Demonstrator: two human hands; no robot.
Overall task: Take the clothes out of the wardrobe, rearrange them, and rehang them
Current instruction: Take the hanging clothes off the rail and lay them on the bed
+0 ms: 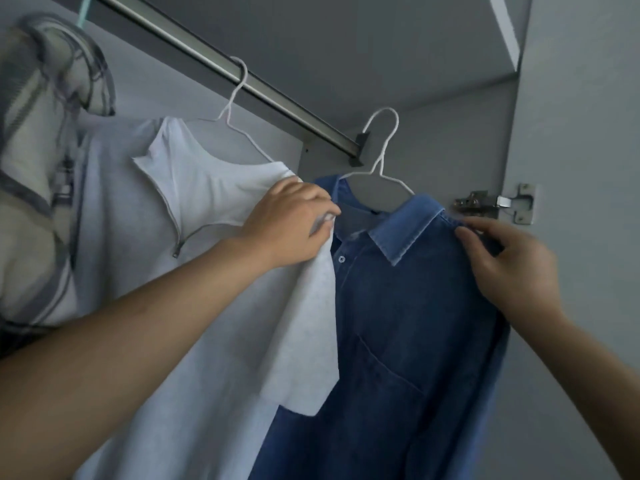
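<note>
We had the blue shirt (408, 323) on its hanger (379, 157), whose hook sat just right of the rail (214, 60). Our right hand (502, 268) pinched its right shoulder; our left hand (294, 223) gripped the white shirt (207, 188) beside it.

Dim, cool, soft light, perhaps from upper right; edges bowed and slightly blurred.

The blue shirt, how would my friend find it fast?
Find the metal rail crossing the wardrobe top. Under its right end, near the door hinge, the blue denim shirt sits on a white hanger. It's the only dark blue garment, with collar, buttons and chest pocket.
</note>
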